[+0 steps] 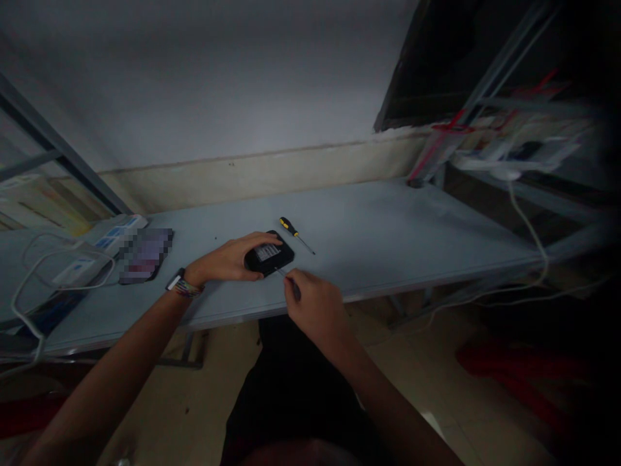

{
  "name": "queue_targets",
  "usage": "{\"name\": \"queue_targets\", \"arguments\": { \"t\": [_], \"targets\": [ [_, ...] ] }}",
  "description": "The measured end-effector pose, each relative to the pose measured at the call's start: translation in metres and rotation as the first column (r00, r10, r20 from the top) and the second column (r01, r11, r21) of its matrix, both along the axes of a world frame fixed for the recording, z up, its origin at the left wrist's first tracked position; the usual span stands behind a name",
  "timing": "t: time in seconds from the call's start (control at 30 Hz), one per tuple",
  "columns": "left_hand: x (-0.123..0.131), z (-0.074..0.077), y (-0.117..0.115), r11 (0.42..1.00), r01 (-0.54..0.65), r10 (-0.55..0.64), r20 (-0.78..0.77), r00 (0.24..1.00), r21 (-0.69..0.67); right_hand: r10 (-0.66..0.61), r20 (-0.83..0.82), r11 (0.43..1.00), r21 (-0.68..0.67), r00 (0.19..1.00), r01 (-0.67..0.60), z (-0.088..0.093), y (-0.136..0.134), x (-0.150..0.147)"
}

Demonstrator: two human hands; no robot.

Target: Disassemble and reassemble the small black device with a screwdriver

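A small black box-like device (284, 255) with rounded corners and a printed label lies on the grey table (369, 233). My left hand (237, 255) grips it from the left, thumb at the near edge and fingers over the far side. My right hand (315, 301) is closed around the dark handle of a screwdriver (280, 271), whose thin metal shaft reaches the device's near right edge. Whether the tip is inside a seam or only touching cannot be made out. Just beyond the device lies a second screwdriver (290, 226), yellow and black.
On the left are a phone (149, 255), a white power strip (121, 233) and a looping white cable (19, 301). Metal frame posts (92, 178) rise at both table ends. A pale wall (242, 97) stands behind. Another white cable (526, 226) hangs at the right.
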State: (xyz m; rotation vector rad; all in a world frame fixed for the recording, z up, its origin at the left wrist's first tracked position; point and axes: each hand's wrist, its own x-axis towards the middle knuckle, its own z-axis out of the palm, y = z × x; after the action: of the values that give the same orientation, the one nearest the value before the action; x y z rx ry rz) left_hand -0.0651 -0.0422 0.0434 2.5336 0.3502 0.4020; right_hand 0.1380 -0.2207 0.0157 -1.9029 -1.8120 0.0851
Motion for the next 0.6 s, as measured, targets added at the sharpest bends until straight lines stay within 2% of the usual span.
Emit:
{"name": "queue_targets", "arguments": {
  "t": [0.27, 0.6],
  "targets": [
    [-0.001, -0.004, 0.002, 0.999, -0.028, 0.028, 0.014, 0.999, -0.028, -0.01, 0.151, 0.996, 0.086, 0.988, -0.003, -0.016, 0.004, 0.005],
    [-0.002, -0.006, 0.002, 0.998, -0.045, 0.046, 0.02, 0.999, -0.034, -0.009, 0.002, 0.996, 0.092, 1.0, 0.009, -0.019, 0.0, 0.021]
  ]
}}
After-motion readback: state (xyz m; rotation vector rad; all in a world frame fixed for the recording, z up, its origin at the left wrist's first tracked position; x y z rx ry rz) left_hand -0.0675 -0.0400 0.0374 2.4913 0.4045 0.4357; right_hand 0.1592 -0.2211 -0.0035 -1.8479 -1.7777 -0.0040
